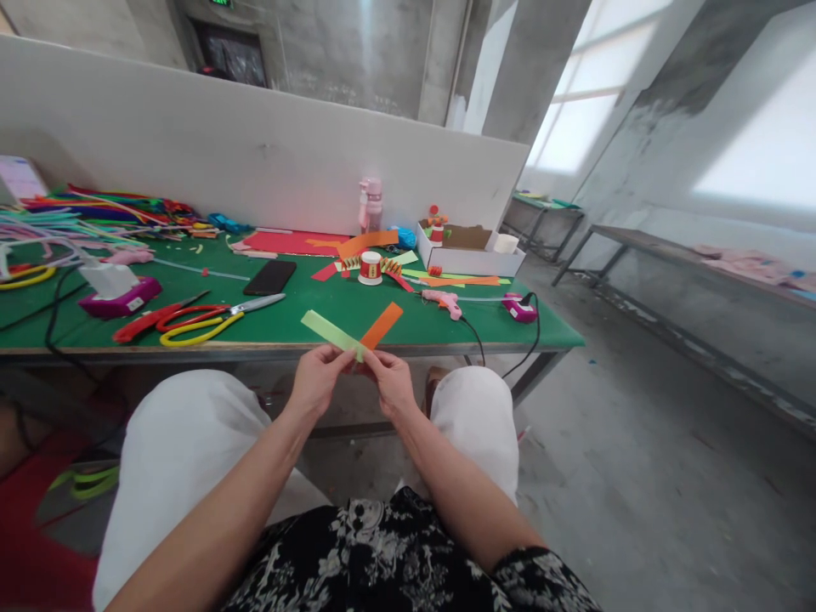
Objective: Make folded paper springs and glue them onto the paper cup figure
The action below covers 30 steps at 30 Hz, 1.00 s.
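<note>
Two paper strips, one light green (328, 330) and one orange (383, 325), cross in a V just over the table's front edge. My left hand (319, 374) pinches them near the crossing from the left. My right hand (388, 378) is closed on the same spot from the other side, thumbs almost touching. The exact fold between the fingers is hidden. Beyond my hands stands a small red and white paper cup (370, 268) with folded paper springs (390, 266) at its sides. A pink glue gun (443, 302) lies to the right of it.
Scissors with yellow and red handles (210, 321), a red-handled cutter (153, 321) and a black phone (270, 278) lie left on the green table (306, 310). Behind are a pink bottle (371, 204) and a white box (468, 257). Purple sockets (519, 308) have trailing cords.
</note>
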Tool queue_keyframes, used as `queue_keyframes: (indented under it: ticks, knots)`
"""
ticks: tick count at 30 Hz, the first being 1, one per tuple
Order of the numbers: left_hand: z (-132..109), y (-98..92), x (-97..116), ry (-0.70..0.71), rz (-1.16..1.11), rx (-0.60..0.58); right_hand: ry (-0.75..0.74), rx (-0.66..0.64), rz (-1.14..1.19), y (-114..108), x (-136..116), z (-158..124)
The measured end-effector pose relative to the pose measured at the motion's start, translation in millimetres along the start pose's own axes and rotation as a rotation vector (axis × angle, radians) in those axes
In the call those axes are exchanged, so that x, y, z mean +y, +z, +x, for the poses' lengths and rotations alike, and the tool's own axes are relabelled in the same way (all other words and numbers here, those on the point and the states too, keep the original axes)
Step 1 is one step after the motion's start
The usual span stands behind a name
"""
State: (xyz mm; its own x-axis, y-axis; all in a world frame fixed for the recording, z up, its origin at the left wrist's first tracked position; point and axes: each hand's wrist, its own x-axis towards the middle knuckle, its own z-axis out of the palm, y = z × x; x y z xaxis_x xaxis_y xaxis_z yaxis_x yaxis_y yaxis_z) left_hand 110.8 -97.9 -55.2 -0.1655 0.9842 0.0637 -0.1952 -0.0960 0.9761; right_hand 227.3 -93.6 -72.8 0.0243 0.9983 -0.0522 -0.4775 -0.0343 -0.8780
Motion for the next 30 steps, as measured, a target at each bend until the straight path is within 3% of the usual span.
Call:
queue_keyframes:
  ticks: [5,14,20,25,30]
  knots:
    - [0,-2.7,1,0.016,0.058,-0.003,0.073,-0.05,-0.068,-4,-6,1]
    - [1,-1.5,5,-0.054,-0.029,-0.07,0.108,-0.042,-0.022,-1,-3,-1]
    - [4,-6.9,7,-0.146,-0.073,-0.097,0.235,-0.06,0.083,-6,-15,0]
    - [4,-11.6,12,-0.198,-0.13,-0.139,0.405,-0.181,0.253,-8,-18,2]
    - [3,-13.3,17,-0.208,-0.102,-0.214,0.359,-0.183,0.192,-7,-6,3]
